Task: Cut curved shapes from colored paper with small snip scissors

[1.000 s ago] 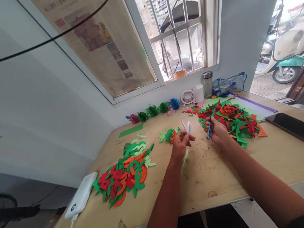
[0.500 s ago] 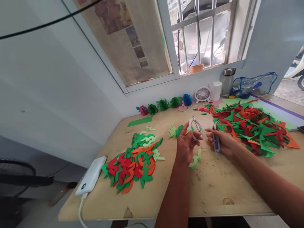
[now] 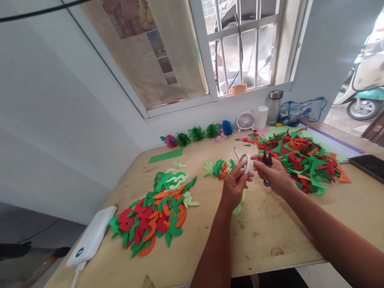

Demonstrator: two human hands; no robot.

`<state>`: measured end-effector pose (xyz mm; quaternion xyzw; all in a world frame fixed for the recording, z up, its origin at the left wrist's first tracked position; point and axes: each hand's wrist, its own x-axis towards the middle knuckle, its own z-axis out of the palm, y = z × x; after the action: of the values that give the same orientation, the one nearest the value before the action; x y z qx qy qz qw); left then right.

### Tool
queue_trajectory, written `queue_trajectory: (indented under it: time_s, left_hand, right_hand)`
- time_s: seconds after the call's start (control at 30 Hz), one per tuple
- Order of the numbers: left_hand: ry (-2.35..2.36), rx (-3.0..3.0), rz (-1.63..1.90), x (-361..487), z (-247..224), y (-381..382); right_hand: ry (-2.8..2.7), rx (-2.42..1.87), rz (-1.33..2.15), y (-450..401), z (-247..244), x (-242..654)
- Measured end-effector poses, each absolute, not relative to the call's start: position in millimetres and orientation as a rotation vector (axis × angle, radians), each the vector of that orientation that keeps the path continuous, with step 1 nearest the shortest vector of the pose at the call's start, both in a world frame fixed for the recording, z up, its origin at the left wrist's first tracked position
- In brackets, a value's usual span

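Observation:
My left hand (image 3: 234, 188) grips a roll of white tape (image 3: 248, 163), held on edge above the table. Close to the tape's right side, my right hand (image 3: 277, 176) is closed around thread snips (image 3: 267, 183) with dark blades pointing up and a blue handle. Its thumb and forefinger are near the roll's rim; whether they pinch a tape end I cannot tell. Behind the roll a white pen (image 3: 237, 152) shows in part. Just left of it lie green and orange paper pieces (image 3: 220, 169) and a light green stack (image 3: 208, 168). Another light green piece (image 3: 237, 209) is partly hidden under my left hand.
Cut paper shapes (image 3: 156, 212) are heaped on the left, pointed paper scraps (image 3: 309, 156) on the right. A power bank (image 3: 93, 236) lies at the left edge, a phone (image 3: 370, 166) at the right. Paper flowers (image 3: 196, 134), a small fan (image 3: 246, 121) and a glass bottle (image 3: 274, 108) line the wall.
My right hand has moved closer to the tape roll, its fingers now by the rim, and the snips have turned blades up. The roll has turned more edge-on. The view has swung right.

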<state>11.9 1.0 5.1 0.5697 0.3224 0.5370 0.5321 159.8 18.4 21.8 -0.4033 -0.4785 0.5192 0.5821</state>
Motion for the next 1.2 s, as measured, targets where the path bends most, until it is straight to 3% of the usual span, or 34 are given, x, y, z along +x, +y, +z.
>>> queue_trajectory:
  time_s: [0.43, 0.7, 1.07, 1.2]
  left_hand:
    - [0.877, 1.459, 1.248, 17, 0, -2]
    - [0.82, 1.222, 1.301, 19, 6, -1]
    - [0.865, 0.871, 1.446, 14, 8, 4]
    - [0.795, 0.772, 1.446, 13, 10, 2]
  right_hand:
    - [-1.091, -0.861, 1.206, 18, 23, 162]
    - [-1.219, -0.86, 1.135, 11, 28, 161]
    - [-0.961, -1.012, 1.072, 27, 12, 158]
    - [-1.238, -1.138, 0.949, 31, -6, 154]
